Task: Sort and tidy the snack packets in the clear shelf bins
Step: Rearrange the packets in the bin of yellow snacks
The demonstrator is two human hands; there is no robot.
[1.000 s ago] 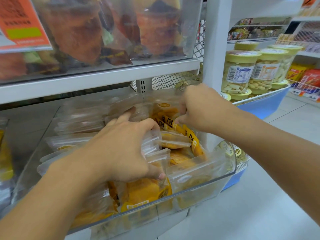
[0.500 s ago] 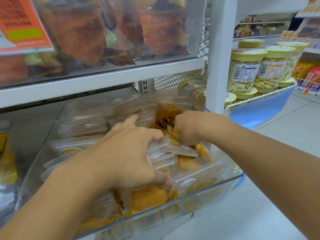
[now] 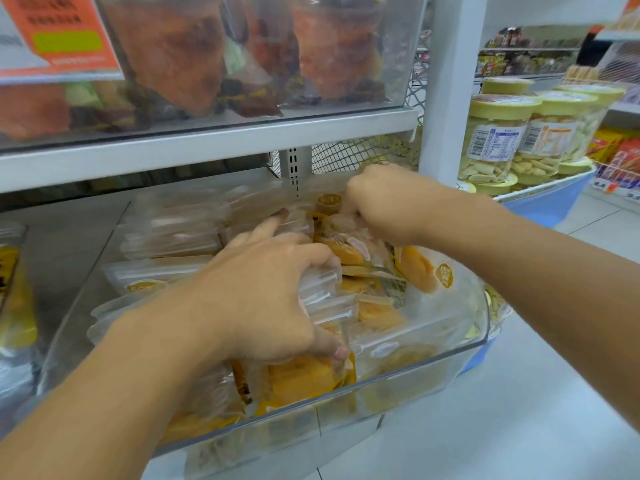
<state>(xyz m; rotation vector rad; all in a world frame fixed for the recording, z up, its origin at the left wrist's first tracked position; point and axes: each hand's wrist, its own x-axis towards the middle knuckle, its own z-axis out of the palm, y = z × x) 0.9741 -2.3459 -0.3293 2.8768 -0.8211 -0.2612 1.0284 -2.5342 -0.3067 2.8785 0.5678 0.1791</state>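
A clear shelf bin [image 3: 408, 379] on the lower shelf holds several clear snack packets with yellow contents [image 3: 377, 313]. My left hand [image 3: 266, 299] lies across a standing row of packets in the middle of the bin, fingers curled over their tops and thumb pressed against the front packet [image 3: 304, 375]. My right hand [image 3: 384, 206] is at the back right of the bin, fingers curled down around the top of a yellow packet [image 3: 349, 247]. Its fingertips are hidden.
Above, a second clear bin [image 3: 398, 64] holds orange-brown packets, with an orange sign [image 3: 59, 32] at left. A white shelf post [image 3: 450, 84] stands to the right. Beyond it are yellow-lidded jars [image 3: 498, 140] in a blue basket [image 3: 550, 202]. More yellow packets [image 3: 14, 299] sit far left.
My right hand has moved back and up from the middle of the bin to its rear right, lifting a yellow packet. My left hand has stayed on the row of packets.
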